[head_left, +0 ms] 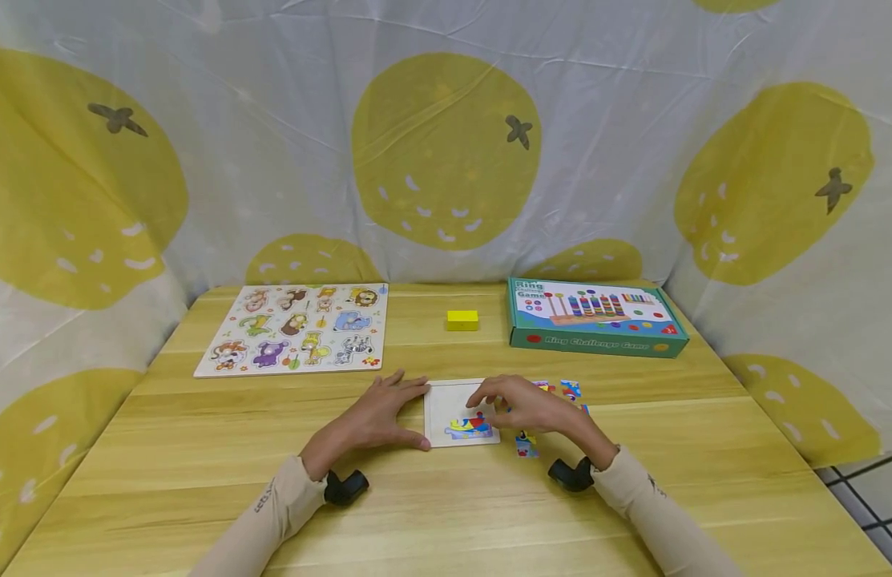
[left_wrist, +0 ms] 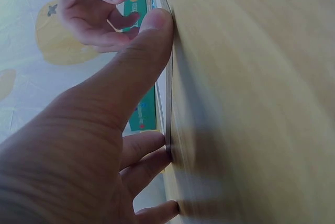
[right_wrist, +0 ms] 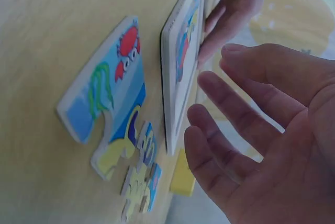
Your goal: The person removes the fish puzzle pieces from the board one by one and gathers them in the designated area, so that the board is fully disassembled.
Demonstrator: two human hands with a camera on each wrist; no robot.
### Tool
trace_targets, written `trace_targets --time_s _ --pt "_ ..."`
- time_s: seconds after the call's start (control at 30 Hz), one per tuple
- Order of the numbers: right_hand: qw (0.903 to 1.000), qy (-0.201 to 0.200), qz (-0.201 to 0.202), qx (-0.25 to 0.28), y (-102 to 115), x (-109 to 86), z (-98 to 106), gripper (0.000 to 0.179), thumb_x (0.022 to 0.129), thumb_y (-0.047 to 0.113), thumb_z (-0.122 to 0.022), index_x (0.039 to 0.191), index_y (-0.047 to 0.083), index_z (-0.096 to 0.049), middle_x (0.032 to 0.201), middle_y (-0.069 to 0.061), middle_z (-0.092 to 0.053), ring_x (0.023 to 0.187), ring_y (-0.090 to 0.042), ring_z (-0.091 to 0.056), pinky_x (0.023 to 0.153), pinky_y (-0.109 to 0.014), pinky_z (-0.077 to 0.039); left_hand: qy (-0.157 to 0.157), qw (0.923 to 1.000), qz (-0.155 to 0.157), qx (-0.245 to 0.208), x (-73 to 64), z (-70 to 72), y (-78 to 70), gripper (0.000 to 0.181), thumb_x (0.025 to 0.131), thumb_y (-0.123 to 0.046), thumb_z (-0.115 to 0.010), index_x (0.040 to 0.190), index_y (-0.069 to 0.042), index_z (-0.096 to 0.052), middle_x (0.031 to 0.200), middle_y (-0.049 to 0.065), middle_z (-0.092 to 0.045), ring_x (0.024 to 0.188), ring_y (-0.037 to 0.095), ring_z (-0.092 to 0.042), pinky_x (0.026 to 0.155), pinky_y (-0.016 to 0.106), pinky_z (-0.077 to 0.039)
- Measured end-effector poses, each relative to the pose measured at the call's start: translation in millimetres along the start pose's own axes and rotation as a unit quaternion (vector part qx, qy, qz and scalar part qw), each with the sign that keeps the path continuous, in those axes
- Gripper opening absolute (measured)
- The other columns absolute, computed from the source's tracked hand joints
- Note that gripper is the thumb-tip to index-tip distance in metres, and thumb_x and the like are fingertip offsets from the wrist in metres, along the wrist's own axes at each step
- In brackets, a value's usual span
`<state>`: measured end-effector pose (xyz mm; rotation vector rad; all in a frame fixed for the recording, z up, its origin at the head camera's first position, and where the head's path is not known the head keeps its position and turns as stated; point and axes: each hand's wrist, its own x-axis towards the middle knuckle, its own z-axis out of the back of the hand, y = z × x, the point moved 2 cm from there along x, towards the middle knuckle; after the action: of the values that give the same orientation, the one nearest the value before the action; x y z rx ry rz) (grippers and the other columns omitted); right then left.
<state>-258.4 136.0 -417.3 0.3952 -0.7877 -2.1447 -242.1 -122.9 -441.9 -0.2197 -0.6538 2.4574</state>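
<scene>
A small white puzzle tray [head_left: 446, 397] lies on the table in front of me, with a few joined colourful pieces [head_left: 469, 427] in its lower part. My left hand [head_left: 377, 413] is spread at the tray's left side, its thumb and fingertips touching the edge. Over the tray's right side hovers my right hand [head_left: 526, 403], fingers loosely bent and nothing between them. Loose jigsaw pieces lie right of the tray, partly hidden by that hand in the head view. One shows a red crab; this crab piece [right_wrist: 118, 72] is large in the right wrist view.
An animal peg puzzle board [head_left: 301, 328] lies at the back left. A yellow block [head_left: 462, 320] sits at the back middle. At the back right is a green Ring Challenge Game box [head_left: 597, 318]. A fruit-patterned cloth [head_left: 446, 152] hangs behind the wooden table.
</scene>
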Motion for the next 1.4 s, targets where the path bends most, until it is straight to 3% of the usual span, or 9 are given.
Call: trace_targets --time_s 0.77,1.4 --pt "0.9969 0.021 -0.003 -0.076 -1.5 12.7 -12.6 0.025 0.085 0.009 -0.070 0.109 0.013 -0.073 0.097 0.003 -0.060 0.086 -0.013 -0.052 0.075 -0.023 -0.044 0.000 1.0000 0.000 0.000 0.7 0.9 -0.6 0.089 0.071 -0.058 -0.076 0.141 -0.011 -0.048 0.150 0.008 -0.040 0.142 0.045 -0.019 0.109 0.068 -0.014" --pt "0.9969 0.020 -0.011 -0.075 -0.8 11.7 -13.1 0.023 0.085 0.010 -0.071 0.107 0.015 -0.074 0.096 0.004 -0.059 0.086 -0.014 -0.051 0.073 -0.022 -0.043 -0.002 1.0000 -0.004 0.001 0.9 -0.7 0.8 0.089 0.071 -0.059 -0.076 0.142 -0.012 -0.048 0.150 0.008 -0.040 0.142 0.045 -0.019 0.109 0.068 -0.014"
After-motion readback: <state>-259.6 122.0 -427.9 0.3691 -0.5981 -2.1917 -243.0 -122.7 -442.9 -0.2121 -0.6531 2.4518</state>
